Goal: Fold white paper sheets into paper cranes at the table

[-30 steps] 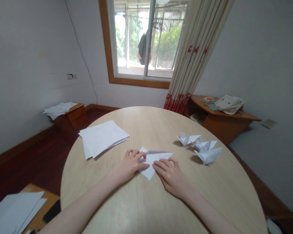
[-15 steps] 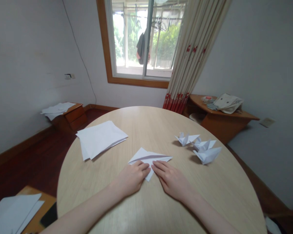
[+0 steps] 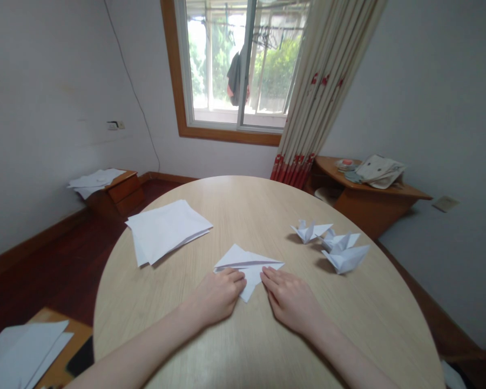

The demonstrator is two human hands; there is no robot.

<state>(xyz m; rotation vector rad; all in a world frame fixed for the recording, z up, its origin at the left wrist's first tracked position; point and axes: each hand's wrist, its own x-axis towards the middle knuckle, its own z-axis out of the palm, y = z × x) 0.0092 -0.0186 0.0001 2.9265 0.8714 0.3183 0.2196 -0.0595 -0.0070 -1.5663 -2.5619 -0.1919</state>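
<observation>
A partly folded white sheet of paper [image 3: 246, 263] lies on the round wooden table [image 3: 243, 216] in front of me, with a long pointed flap running to the right. My left hand [image 3: 218, 294] rests on its near left corner with the fingers curled under, pressing the paper down. My right hand [image 3: 291, 296] lies flat beside the sheet's right edge, fingers stretched forward and fingertips at the paper's edge. Neither hand lifts the sheet.
A stack of white sheets [image 3: 166, 229] lies at the table's left. Three folded paper figures [image 3: 334, 246] sit at the right. A low cabinet with papers [image 3: 105, 186] stands left, a wooden side table [image 3: 368, 186] right, more paper [image 3: 20, 351] at bottom left.
Both hands slid back toward me from on top of the sheet to its near edge. The folded flap now lies uncovered, and the right hand has shifted slightly right.
</observation>
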